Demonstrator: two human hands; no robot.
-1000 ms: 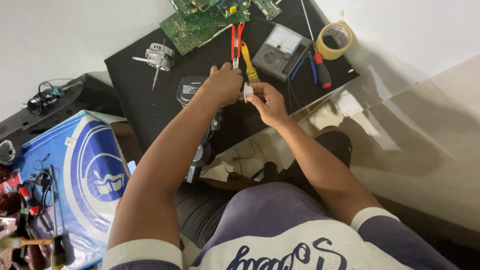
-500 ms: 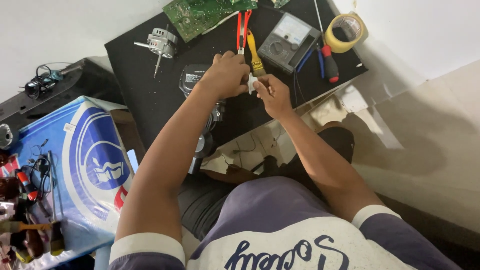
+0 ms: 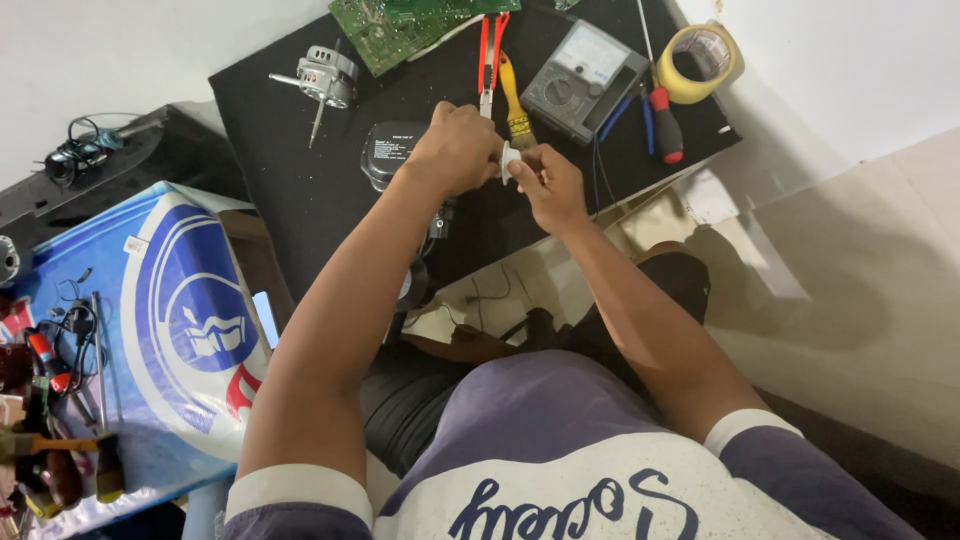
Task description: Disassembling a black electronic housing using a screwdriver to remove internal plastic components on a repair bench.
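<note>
White, small plastic part (image 3: 509, 162) pinched between left hand (image 3: 458, 150) and right hand (image 3: 548, 186).

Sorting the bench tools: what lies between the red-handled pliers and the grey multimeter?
In the head view, a yellow-handled brush lies between the pliers and the multimeter.

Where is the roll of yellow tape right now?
In the head view the roll of yellow tape lies at the upper right corner of the black table, just right of the red-handled screwdriver and the grey multimeter.
</note>
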